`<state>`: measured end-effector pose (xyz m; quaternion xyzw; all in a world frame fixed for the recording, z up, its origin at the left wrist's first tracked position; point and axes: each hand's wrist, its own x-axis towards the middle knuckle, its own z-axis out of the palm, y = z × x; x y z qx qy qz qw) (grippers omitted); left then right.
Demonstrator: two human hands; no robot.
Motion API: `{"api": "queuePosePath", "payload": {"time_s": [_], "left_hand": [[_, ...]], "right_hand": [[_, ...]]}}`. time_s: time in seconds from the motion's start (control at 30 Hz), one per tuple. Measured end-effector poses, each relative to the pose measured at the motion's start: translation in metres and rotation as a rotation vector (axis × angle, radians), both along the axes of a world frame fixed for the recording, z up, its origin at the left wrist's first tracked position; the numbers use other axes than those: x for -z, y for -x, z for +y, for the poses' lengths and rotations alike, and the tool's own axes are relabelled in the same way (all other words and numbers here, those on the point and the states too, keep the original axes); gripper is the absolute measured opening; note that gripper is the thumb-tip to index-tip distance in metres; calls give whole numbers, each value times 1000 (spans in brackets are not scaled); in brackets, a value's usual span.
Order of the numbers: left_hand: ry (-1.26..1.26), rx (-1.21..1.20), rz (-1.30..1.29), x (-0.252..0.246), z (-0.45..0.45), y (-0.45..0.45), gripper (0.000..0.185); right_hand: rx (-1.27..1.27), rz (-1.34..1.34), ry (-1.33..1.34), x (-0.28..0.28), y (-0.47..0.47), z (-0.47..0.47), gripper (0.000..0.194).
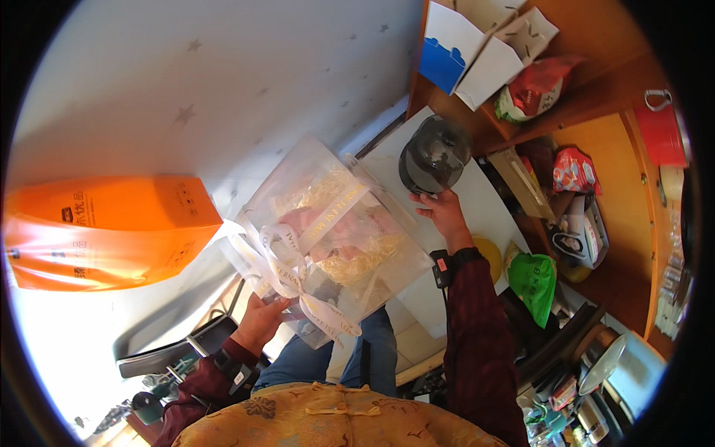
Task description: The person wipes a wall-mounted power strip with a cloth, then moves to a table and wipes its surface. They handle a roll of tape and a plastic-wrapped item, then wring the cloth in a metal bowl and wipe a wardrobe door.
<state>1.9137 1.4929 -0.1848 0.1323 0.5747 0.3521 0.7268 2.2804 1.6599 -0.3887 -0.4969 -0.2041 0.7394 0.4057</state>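
Observation:
A transparent gift box (391, 274) is held tilted before me, over my legs. My left hand (262, 321) grips its near left corner. White ribbon with gold lettering (335, 218) crosses the lid and ends in a bow (285, 262). Through the plastic I see pale yellow shredded filler (357, 262) and something pink. Beyond the box, my right hand (444, 215) reaches over a white tabletop (385, 145), fingers apart. Its fingertips are at the near edge of a dark, see-through pot (435, 153); whether they touch it, I cannot tell.
An orange bag (117, 229) is at the left by the star-patterned wall. Wooden shelves (620, 212) at the right hold open white boxes (491, 61) and food packets (575, 170). A green packet (533, 285) lies beside my right forearm. A black chair (173, 346) stands lower left.

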Motion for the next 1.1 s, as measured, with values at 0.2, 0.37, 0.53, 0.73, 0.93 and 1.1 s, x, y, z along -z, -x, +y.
{"api": "queuePosePath", "payload": {"time_s": [0.2, 0.37, 0.53, 0.73, 0.93, 1.1], "left_hand": [[3, -28, -21, 4, -2, 4, 62], [-22, -5, -16, 6, -4, 6, 61], [25, -66, -61, 5, -3, 8, 56], [19, -61, -55, 6, -3, 7, 57], [7, -16, 17, 4, 0, 5, 60], [-4, -7, 8, 3, 0, 4, 61]], "right_hand": [[133, 45, -36, 19, 16, 4, 52], [259, -35, -37, 31, 15, 11, 46], [224, -112, -65, 31, 4, 21, 41], [269, -85, -12, 26, 11, 39, 42], [165, -83, -43, 27, 9, 54, 40], [68, -55, -65, 25, 1, 55, 41]]}}
